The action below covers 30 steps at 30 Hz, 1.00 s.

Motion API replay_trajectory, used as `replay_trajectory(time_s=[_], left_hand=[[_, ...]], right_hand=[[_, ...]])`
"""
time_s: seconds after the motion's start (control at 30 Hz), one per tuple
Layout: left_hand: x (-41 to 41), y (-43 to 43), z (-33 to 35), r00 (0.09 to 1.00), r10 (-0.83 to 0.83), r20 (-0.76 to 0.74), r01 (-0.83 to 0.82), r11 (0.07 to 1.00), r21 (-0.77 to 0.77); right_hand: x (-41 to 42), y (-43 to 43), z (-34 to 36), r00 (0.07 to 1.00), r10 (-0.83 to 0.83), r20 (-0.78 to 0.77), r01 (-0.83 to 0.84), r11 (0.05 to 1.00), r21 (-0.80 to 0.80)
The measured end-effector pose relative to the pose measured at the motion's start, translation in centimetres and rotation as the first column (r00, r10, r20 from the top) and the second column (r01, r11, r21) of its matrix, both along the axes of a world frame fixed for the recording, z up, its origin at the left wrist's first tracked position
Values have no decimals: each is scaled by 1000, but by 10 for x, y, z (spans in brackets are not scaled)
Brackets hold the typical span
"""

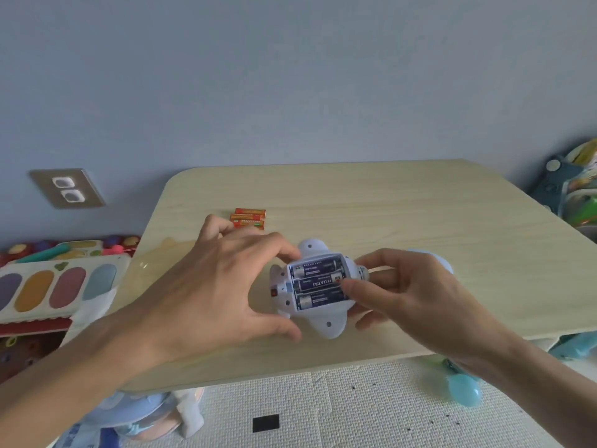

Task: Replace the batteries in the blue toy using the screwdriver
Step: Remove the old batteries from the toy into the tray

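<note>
Pale wooden bench (403,202), left hand (223,286) spread wide cupping the toy's left side, right hand (407,292) gripping its right end, upturned toy (318,321) mid-bench, its open compartment holding three purple batteries (318,283), orange batteries (248,217) just behind the toy.

Pale blue-white toy (318,291) upside down near the table's front edge, battery compartment open, three dark purple batteries (318,283) seated inside, three orange batteries (248,217) side by side toward the back-left corner
</note>
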<state>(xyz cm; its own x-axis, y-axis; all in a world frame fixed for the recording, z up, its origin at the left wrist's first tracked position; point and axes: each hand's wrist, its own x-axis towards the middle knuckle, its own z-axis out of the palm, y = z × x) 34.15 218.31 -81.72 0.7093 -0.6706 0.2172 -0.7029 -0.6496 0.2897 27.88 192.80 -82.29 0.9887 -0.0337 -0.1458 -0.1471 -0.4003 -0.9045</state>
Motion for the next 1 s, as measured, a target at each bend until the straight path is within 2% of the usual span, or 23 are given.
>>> replay_trajectory(time_s=[0.07, 0.2, 0.67, 0.83, 1.0], left_hand=[[4, -6, 5, 997, -71, 0, 71, 997, -26], [11, -17, 11, 986, -129, -101, 123, 991, -57], [26, -25, 14, 950, -273, -148, 287, 954, 81], [30, -27, 10, 931, -326, -165, 334, 942, 25], [34, -25, 5, 937, -345, -64, 337, 936, -103]], right_hand=[[1, 0, 8, 999, -50, -18, 51, 998, 29], [-1, 5, 17, 996, -88, -11, 88, 996, -3], [-10, 14, 19, 997, -78, 5, 79, 994, -71], [-10, 17, 17, 995, -91, 35, 94, 991, -95], [-8, 14, 18, 990, -124, 74, 131, 987, -98]])
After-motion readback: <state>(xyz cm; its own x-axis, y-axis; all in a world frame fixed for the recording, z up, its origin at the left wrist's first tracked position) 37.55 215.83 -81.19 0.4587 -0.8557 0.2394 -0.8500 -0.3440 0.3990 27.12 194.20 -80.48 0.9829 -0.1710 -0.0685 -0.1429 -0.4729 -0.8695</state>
